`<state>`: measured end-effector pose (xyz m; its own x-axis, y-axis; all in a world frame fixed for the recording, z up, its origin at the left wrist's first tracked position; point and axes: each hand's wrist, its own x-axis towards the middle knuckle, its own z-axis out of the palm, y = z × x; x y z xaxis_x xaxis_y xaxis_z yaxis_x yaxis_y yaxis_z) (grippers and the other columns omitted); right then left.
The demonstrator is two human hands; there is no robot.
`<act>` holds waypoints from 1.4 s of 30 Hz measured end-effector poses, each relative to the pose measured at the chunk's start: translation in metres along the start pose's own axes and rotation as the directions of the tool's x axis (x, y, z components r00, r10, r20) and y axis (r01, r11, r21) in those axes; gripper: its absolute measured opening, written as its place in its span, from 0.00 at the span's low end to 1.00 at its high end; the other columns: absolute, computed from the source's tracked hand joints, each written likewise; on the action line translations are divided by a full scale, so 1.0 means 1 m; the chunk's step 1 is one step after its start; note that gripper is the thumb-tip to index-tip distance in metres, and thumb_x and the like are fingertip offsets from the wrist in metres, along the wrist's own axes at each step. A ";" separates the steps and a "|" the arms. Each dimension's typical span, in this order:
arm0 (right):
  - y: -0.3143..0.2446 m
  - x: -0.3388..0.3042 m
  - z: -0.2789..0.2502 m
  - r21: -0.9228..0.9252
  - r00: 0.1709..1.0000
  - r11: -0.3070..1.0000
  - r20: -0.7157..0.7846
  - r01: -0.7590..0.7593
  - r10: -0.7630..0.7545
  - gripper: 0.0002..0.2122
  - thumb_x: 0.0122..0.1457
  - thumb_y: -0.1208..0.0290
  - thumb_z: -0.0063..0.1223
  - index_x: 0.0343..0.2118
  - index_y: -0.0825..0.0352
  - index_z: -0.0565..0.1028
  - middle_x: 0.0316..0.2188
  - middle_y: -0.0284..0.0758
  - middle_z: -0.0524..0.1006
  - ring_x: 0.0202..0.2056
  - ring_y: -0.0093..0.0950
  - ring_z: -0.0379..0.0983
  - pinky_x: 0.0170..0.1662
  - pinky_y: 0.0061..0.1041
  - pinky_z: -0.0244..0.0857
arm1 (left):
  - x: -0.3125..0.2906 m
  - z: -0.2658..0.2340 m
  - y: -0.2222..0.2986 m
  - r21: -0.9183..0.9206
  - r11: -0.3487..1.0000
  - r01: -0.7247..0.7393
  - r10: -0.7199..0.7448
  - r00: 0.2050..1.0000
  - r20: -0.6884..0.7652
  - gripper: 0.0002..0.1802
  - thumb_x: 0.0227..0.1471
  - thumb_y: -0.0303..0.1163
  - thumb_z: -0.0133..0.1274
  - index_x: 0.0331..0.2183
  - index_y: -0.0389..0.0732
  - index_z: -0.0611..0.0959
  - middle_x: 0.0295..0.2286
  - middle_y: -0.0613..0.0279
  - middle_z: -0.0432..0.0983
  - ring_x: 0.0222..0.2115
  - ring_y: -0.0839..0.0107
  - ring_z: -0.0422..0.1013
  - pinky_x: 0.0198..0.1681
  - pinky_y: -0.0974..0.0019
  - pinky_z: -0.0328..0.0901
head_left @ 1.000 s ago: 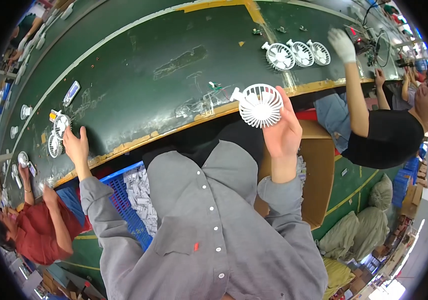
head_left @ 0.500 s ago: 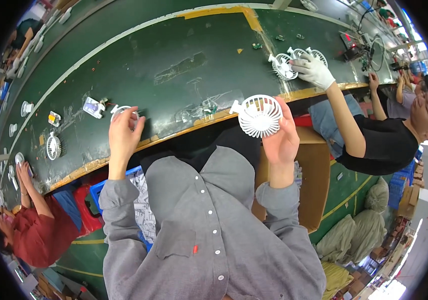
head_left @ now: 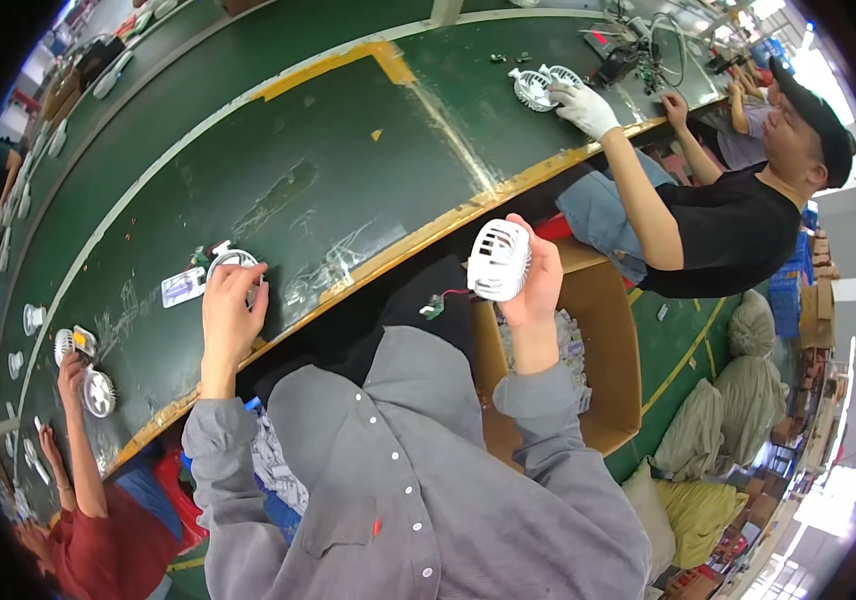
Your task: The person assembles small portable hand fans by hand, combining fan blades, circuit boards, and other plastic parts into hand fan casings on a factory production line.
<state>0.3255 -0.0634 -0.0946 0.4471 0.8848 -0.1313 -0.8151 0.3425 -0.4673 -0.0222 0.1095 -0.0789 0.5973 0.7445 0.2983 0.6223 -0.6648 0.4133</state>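
My right hand (head_left: 538,290) holds a white fan head (head_left: 499,260) above the front edge of the bench, its slotted side turned to view. From it a small green circuit board (head_left: 433,306) dangles on a red wire. My left hand (head_left: 233,318) rests at the bench edge, fingers curled against a white round fan part (head_left: 232,259), most of which the hand hides. Beside that part lies a pale rectangular piece (head_left: 183,287), with a small green board (head_left: 200,257) near it.
On the right, a co-worker's gloved hand (head_left: 585,108) touches white fan heads (head_left: 533,90). At left, another person's hand (head_left: 71,377) reaches among fan parts, near a fan head (head_left: 98,393). An open cardboard box (head_left: 613,370) stands below the bench (head_left: 348,170).
The fan head in my right hand has turned from its grille to its side, and the wired board now hangs visible. The left co-worker has reached toward fan parts. The view has shifted.
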 end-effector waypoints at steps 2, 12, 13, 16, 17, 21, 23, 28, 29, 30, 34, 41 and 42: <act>-0.006 0.020 -0.007 -0.225 0.980 0.965 -0.116 0.132 -0.161 0.17 0.60 0.66 0.42 0.47 0.71 0.71 0.41 0.40 0.77 0.44 0.34 0.74 0.51 0.34 0.69 | 0.009 -0.001 0.009 0.017 0.993 -0.115 0.114 0.992 0.062 0.13 0.45 0.24 0.58 0.37 0.41 0.82 0.29 0.61 0.77 0.40 0.60 0.70 0.43 0.58 0.65; -0.058 0.176 -0.057 -0.967 0.699 0.083 0.112 0.239 -0.706 0.15 0.60 0.66 0.51 0.44 0.73 0.72 0.40 0.44 0.76 0.41 0.36 0.73 0.47 0.30 0.65 | 0.005 0.004 0.004 0.204 0.979 -0.022 0.021 1.000 0.006 0.28 0.45 0.31 0.60 0.49 0.40 0.73 0.54 0.53 0.64 0.54 0.51 0.60 0.58 0.53 0.56; -0.061 0.176 -0.059 -0.989 0.718 -0.031 0.128 0.147 -0.684 0.16 0.60 0.65 0.50 0.46 0.71 0.71 0.42 0.47 0.74 0.45 0.43 0.71 0.51 0.36 0.63 | 0.003 0.006 0.004 0.204 0.979 -0.025 0.023 1.000 0.009 0.28 0.45 0.31 0.60 0.49 0.40 0.73 0.54 0.53 0.64 0.54 0.51 0.60 0.58 0.53 0.56; -0.058 0.176 -0.069 -0.892 0.607 -0.444 0.400 0.086 -0.687 0.17 0.58 0.67 0.51 0.47 0.70 0.70 0.45 0.47 0.71 0.49 0.45 0.66 0.53 0.40 0.59 | 0.001 0.010 0.000 0.167 0.982 0.086 -0.098 0.993 0.064 0.30 0.49 0.36 0.58 0.52 0.37 0.70 0.57 0.51 0.60 0.56 0.48 0.58 0.58 0.50 0.54; -0.056 0.169 -0.061 -0.859 0.632 -0.497 0.455 0.125 -0.628 0.18 0.56 0.68 0.52 0.48 0.71 0.70 0.47 0.47 0.69 0.51 0.44 0.64 0.55 0.38 0.57 | -0.001 0.011 0.002 0.166 0.980 0.106 -0.119 0.990 0.073 0.31 0.50 0.36 0.58 0.53 0.37 0.69 0.57 0.50 0.59 0.56 0.47 0.58 0.59 0.50 0.54; -0.047 0.166 -0.057 -0.806 0.681 -0.577 0.496 0.131 -0.539 0.19 0.54 0.67 0.54 0.47 0.71 0.68 0.48 0.46 0.68 0.50 0.46 0.63 0.54 0.41 0.58 | -0.001 0.022 0.002 0.187 0.977 0.104 -0.124 0.987 0.097 0.33 0.51 0.36 0.57 0.54 0.33 0.64 0.58 0.46 0.56 0.57 0.45 0.56 0.62 0.48 0.50; -0.044 0.165 -0.062 -0.818 0.642 -0.558 0.504 0.140 -0.577 0.22 0.54 0.65 0.56 0.48 0.73 0.67 0.47 0.48 0.67 0.51 0.46 0.62 0.54 0.42 0.58 | -0.002 0.024 0.004 0.203 0.973 0.111 -0.130 0.988 0.081 0.32 0.52 0.37 0.57 0.53 0.32 0.63 0.58 0.45 0.57 0.57 0.45 0.56 0.62 0.46 0.48; -0.053 0.173 -0.064 -0.831 0.701 -0.544 0.456 0.115 -0.548 0.24 0.55 0.62 0.57 0.48 0.74 0.67 0.49 0.50 0.64 0.51 0.47 0.62 0.55 0.41 0.58 | 0.000 0.027 0.001 0.217 0.967 0.134 -0.152 0.986 0.066 0.31 0.51 0.37 0.57 0.51 0.33 0.65 0.55 0.46 0.60 0.57 0.46 0.57 0.62 0.46 0.47; -0.056 0.176 -0.065 -0.830 0.699 -0.547 0.456 0.111 -0.550 0.24 0.55 0.62 0.57 0.48 0.74 0.67 0.49 0.50 0.64 0.51 0.47 0.62 0.54 0.41 0.58 | 0.000 0.028 0.001 0.205 0.969 0.141 -0.157 0.986 0.064 0.30 0.51 0.37 0.57 0.51 0.33 0.65 0.55 0.46 0.61 0.57 0.46 0.57 0.62 0.46 0.47; -0.059 0.179 -0.067 -0.829 0.697 -0.549 0.456 0.107 -0.553 0.24 0.55 0.62 0.57 0.48 0.74 0.67 0.49 0.50 0.64 0.50 0.47 0.62 0.54 0.41 0.59 | 0.005 0.026 0.005 0.167 0.973 0.162 -0.175 0.983 0.064 0.29 0.52 0.36 0.57 0.50 0.33 0.66 0.54 0.46 0.62 0.56 0.47 0.58 0.62 0.46 0.48; -0.067 0.193 -0.063 -0.796 0.689 -0.601 0.474 0.070 -0.548 0.23 0.56 0.60 0.56 0.47 0.73 0.68 0.48 0.50 0.65 0.49 0.49 0.63 0.52 0.42 0.61 | 0.000 0.033 -0.001 0.191 0.970 0.152 -0.160 0.987 0.027 0.27 0.52 0.34 0.56 0.49 0.33 0.67 0.53 0.46 0.63 0.56 0.47 0.58 0.62 0.46 0.48; -0.096 0.232 -0.078 -0.810 0.675 -0.579 0.375 -0.095 -0.635 0.22 0.57 0.60 0.54 0.48 0.71 0.67 0.49 0.51 0.64 0.50 0.50 0.63 0.52 0.43 0.62 | 0.008 0.024 0.007 0.209 0.952 0.226 -0.224 0.974 -0.032 0.22 0.49 0.37 0.59 0.41 0.35 0.71 0.49 0.48 0.69 0.51 0.51 0.63 0.57 0.53 0.54; -0.101 0.234 -0.081 -0.808 0.671 -0.582 0.380 -0.095 -0.637 0.22 0.57 0.60 0.54 0.48 0.71 0.67 0.49 0.51 0.64 0.50 0.50 0.63 0.52 0.43 0.62 | 0.010 0.024 0.010 0.236 0.932 0.276 -0.276 0.961 -0.037 0.22 0.49 0.38 0.60 0.39 0.36 0.71 0.47 0.49 0.70 0.50 0.52 0.63 0.56 0.53 0.55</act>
<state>0.5427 0.0834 -0.1490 0.6792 0.4951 0.5418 0.7292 -0.5388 -0.4218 0.0018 0.1088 -0.0927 0.3834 0.9006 0.2048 0.8644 -0.4280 0.2640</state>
